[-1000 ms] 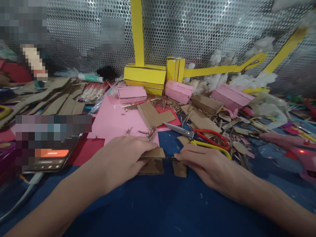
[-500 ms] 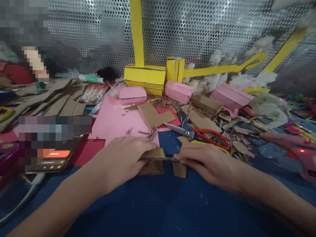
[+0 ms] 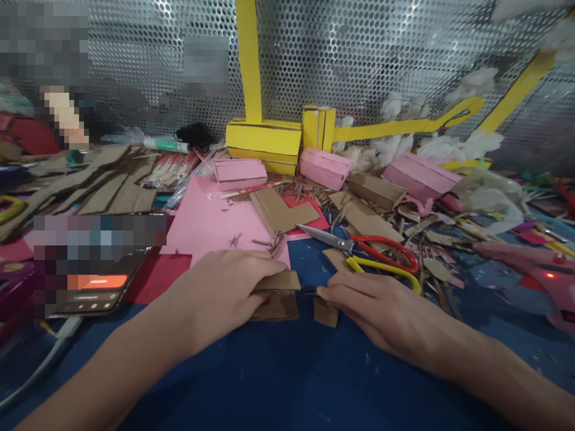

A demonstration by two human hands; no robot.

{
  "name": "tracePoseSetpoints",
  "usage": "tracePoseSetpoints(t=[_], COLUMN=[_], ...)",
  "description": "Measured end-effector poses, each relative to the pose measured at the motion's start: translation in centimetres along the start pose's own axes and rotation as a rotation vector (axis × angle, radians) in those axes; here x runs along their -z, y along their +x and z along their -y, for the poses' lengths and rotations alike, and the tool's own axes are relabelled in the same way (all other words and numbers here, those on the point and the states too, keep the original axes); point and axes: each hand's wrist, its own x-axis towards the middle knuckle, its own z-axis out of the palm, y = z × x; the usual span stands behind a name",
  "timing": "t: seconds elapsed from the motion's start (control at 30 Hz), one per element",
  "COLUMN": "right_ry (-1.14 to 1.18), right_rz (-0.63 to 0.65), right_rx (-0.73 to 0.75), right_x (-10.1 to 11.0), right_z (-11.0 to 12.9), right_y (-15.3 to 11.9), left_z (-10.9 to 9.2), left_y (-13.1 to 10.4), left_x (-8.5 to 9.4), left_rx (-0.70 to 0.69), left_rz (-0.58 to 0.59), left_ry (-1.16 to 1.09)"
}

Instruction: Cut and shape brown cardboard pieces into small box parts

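My left hand [image 3: 220, 293] is closed around a folded piece of brown cardboard [image 3: 283, 280], whose open end faces right. The lower flap of that piece lies just above the blue tabletop. To the right, my right hand [image 3: 368, 302] is pinched on a thin dark strip [image 3: 311, 293], only the tip of which shows. A gap separates the strip from the cardboard. Under my right fingertips is a small cardboard scrap [image 3: 326, 312]; whether they touch it I cannot tell. Scissors [image 3: 348, 243] with red and yellow handles lie just beyond my right hand, their blades pointing left.
Pink paper [image 3: 215, 215] and an L-shaped cardboard piece [image 3: 281, 209] lie ahead. Behind stand yellow boxes [image 3: 265, 140] and pink boxes [image 3: 326, 167]. A pink glue gun [image 3: 530, 263] with a lit red light is at right. A phone [image 3: 103, 293] with a cable lies left.
My right hand has drawn slightly right and down, away from the cardboard's end, so a gap shows there and more of the yellow scissor handle is visible. My left hand stays in place.
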Motion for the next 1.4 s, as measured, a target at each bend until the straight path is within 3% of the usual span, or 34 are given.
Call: tracePoseSetpoints(t=[0.23,0.4,0.63,0.8,0.93,1.2,1.4], right_ry=[-0.369,-0.459,-0.310,-0.249,-0.307,-0.245,-0.226], right_rz=[-0.145,-0.199,-0.277,-0.158,-0.061,-0.101,-0.027], right_rx=[0.187,0.290,0.115,0.076,0.062,0.064,0.044], right_x=[0.1,0.9,-0.2,-0.9,-0.2,-0.6,-0.6], right_z=[0.5,0.9,0.1,0.5,1.5,2.5,2.6], right_y=[0.8,1.1,-0.4,-0.7,-0.2,-0.1,-0.2], left_z=[-0.1,0.0,-0.3,-0.3,0.0,-0.1,-0.3], left_y=[-0.1,-0.1,0.0,-0.1,-0.1,0.0,0.0], left_x=[0.0,-0.1,0.2,0.2,0.0,0.1,0.2], left_rx=[0.003,0.001,0.026,0.012,-0.020,0.005,0.009], left_rz=[-0.008,-0.020,0.003,0.000,-0.018,0.010,0.038], left_ry=[-0.027,-0.028,-0.028,-0.021,-0.013,-0.006,-0.024])
